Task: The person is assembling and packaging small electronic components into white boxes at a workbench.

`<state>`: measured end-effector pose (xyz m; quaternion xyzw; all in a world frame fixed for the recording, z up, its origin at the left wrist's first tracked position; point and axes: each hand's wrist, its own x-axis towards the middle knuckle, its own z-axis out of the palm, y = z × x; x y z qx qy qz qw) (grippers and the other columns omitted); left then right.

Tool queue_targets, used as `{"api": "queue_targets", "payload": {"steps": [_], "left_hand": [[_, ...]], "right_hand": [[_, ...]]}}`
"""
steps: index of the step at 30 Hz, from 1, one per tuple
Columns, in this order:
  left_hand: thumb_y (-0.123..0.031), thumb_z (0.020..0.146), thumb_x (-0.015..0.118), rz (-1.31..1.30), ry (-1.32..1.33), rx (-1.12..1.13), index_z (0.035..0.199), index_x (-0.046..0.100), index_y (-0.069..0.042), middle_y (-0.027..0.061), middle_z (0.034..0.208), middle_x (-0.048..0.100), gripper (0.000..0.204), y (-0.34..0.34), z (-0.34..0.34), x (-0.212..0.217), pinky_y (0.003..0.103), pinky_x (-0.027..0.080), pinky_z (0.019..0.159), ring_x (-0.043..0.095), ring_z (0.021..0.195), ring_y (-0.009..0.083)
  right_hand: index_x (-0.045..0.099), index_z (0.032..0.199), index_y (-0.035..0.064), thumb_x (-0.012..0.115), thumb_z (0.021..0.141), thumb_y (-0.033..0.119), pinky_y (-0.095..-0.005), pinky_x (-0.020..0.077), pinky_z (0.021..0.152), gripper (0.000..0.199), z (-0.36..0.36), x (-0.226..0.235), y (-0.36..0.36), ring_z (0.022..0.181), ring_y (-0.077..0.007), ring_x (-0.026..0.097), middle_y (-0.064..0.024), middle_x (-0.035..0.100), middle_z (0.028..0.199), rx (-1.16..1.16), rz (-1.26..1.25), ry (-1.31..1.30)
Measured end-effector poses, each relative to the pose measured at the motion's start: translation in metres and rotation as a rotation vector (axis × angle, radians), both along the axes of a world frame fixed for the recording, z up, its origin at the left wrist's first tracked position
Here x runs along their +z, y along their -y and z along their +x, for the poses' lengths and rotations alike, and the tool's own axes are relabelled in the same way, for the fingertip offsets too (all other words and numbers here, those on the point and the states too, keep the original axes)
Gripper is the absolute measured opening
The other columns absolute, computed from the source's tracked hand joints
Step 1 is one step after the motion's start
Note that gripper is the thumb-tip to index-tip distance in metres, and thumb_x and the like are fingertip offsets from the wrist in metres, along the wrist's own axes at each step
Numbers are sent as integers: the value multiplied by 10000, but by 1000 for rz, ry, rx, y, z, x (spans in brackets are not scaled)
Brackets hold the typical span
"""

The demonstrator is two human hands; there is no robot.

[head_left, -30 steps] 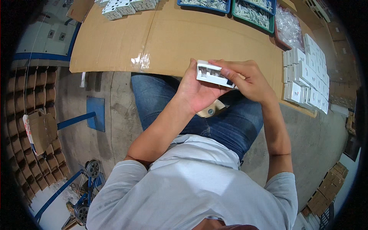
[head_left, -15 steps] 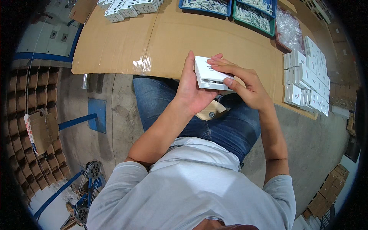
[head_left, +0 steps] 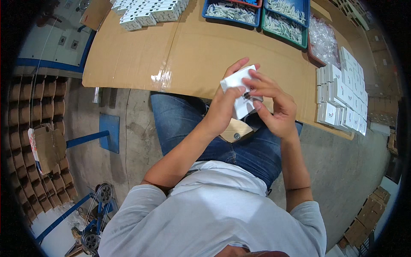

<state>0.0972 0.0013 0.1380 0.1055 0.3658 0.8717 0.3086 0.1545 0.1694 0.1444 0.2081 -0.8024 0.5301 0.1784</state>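
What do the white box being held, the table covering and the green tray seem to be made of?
White box: probably smooth coated card, judging by its flat faces and crisp edges; plastic is possible.
Table covering: apparently brown cardboard, with a straight seam and a glossy, tape-like strip.
Green tray: likely moulded plastic, given its even colour and rounded rim.

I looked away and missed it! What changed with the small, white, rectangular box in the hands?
The small, white, rectangular box got turned: its far edge sloped down to the right; now it slopes up to the right. The bare left hand moved its thumb rightward, from the box's left edge to across it. The bare right hand is still at the box. The green plastic tray stayed put.
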Motion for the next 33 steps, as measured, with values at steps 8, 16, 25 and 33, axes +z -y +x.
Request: {"api": "queue_targets", "payload": {"steps": [8,16,25,33], "left_hand": [[-193,980,631,-183,-427,57,1421,331,-71,122,1324,462,547,10,4,-10,366,406,1076,480,1252,204],[-490,1003,598,-257,-546,139,1430,321,-75,116,1352,407,656,6,7,-9,379,396,1068,458,1247,210],[-890,834,409,-239,-530,164,1416,334,-79,124,1441,389,1001,2,7,-23,415,371,1116,440,1328,248],[-759,971,414,-244,-536,232,1395,372,-42,149,1434,422,834,2,4,-24,384,423,1054,500,1239,236]], "right_hand": [[490,1469,11,739,887,0,-413,482,1086,634,5,7,27,1365,-265,523,-172,464,1534,-275,-631,374],[436,1563,119,872,747,110,-465,448,1129,925,19,14,28,1461,-321,424,-141,358,1622,-45,-345,445],[467,1537,126,831,710,60,-462,429,1146,906,15,11,26,1455,-344,441,-180,407,1589,-52,-192,329],[536,1467,121,813,681,75,-429,450,1115,835,12,11,29,1425,-346,484,-193,477,1536,-143,-128,309]]}}
